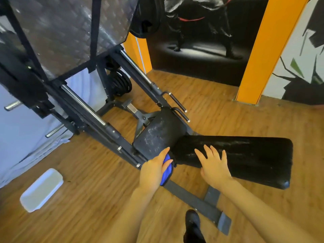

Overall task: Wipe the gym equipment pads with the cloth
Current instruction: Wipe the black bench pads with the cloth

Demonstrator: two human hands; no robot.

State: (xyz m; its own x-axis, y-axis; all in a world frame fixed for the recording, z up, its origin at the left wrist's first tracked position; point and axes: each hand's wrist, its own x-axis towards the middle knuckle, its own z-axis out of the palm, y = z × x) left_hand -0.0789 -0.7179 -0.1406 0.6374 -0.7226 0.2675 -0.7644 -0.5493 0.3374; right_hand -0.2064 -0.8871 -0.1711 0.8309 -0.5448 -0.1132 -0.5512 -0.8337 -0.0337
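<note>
Pads on the leg-press machine sit low over the wooden floor (219, 109): a long black back pad (245, 158) whose long axis runs left to right across the head view, its far end pointing right, and a shorter seat pad (161, 132) that meets it at the left end and tilts up and away toward the sled rails (84, 104). Both are black vinyl, glossy, with pale streaks and speckles across their surfaces; the seat pad looks more mottled.

From the head camera, the left hand (154, 172) reaches forward from the lower edge, its forearm angled up the frame. Its fingers and thumb are curled round a bunched blue cloth (166, 171) with a dark edge, held at the near corner where the two pads meet, touching the machine's frame there. The index finger extends up toward the seat pad's lower edge.

The right hand (213, 165) lies palm down on the near left part of the back pad, fingers straight and spread apart, tips pointing away from the person, holding nothing.

A dark shoe (192, 223) shows at the bottom, beside the grey base rail (196, 200). A white rectangular container (42, 190) lies on the floor to the left, well apart from the pads. Behind, an orange pillar (266, 55) stands by a dark wall mural (201, 32).
</note>
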